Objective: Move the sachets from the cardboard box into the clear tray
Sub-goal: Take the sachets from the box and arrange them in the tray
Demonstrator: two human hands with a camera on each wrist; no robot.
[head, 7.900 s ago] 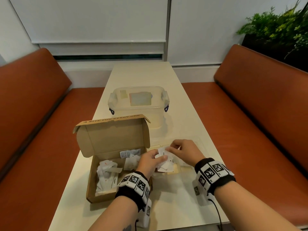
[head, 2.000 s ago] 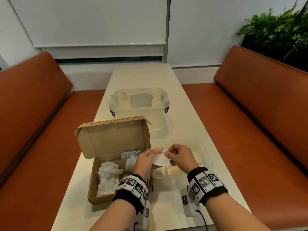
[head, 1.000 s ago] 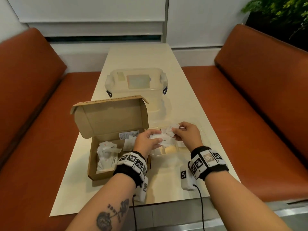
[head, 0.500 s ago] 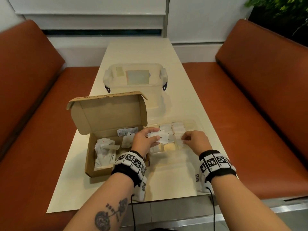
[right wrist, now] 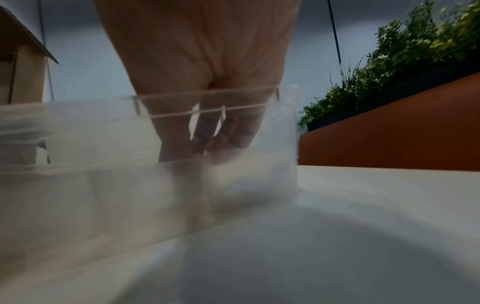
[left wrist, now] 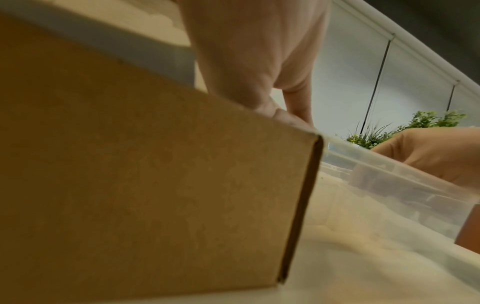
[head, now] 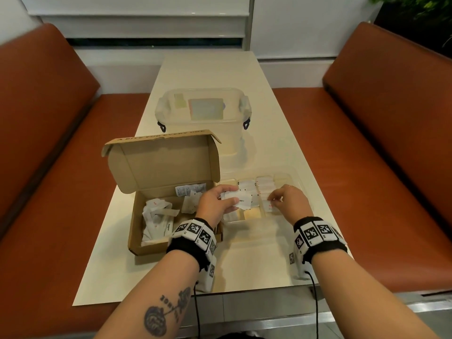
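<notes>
Left hand (head: 215,201) over clear plastic tray (head: 297,178), thumb and fingers pinching flat white paper sachets (head: 238,200), long axis left-right; right hand (head: 289,200) fingertips pinching sachet in tray

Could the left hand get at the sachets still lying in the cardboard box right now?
Probably not at once. The cardboard box stands open just beside the left hand, and nothing covers the loose sachets. But that hand's fingers already hold a few sachets over the clear tray, so it must drop those first.

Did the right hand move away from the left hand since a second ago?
Yes. The right hand has gone rightward and down into the clear tray, away from the open cardboard box; the left hand holds sachets.
</notes>
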